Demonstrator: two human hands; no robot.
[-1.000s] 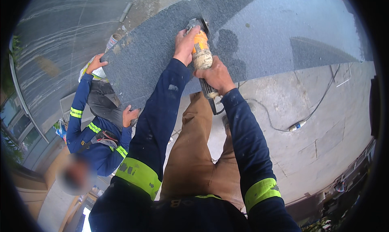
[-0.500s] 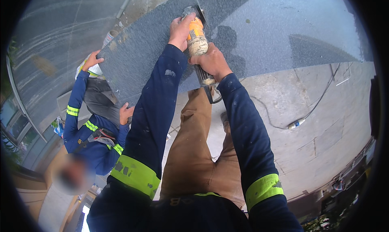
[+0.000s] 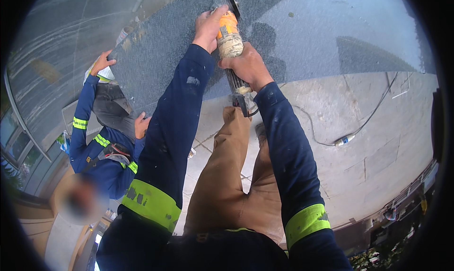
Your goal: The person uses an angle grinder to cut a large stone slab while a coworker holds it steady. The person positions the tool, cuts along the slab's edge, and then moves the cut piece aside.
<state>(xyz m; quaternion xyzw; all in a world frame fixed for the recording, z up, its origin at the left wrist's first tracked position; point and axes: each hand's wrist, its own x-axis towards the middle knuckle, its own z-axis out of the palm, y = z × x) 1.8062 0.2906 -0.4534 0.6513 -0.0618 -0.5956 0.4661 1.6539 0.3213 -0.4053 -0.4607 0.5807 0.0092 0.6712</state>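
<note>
At the left of the frame, a co-worker (image 3: 99, 159) is wearing dark blue with yellow-green bands. Just left of that person, a blue-and-white item (image 3: 65, 142) is lying. A pale cylindrical container (image 3: 124, 33) is showing at the upper left. Tan panelling (image 3: 35, 221) is filling the lower left, pale floor (image 3: 378, 115) is stretching across the right, and greenery (image 3: 366, 262) is showing at the lower right.

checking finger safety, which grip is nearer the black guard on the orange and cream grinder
Left: the left grip holds the front of the grinder, close to the black guard; the right grip is farther back.
</note>
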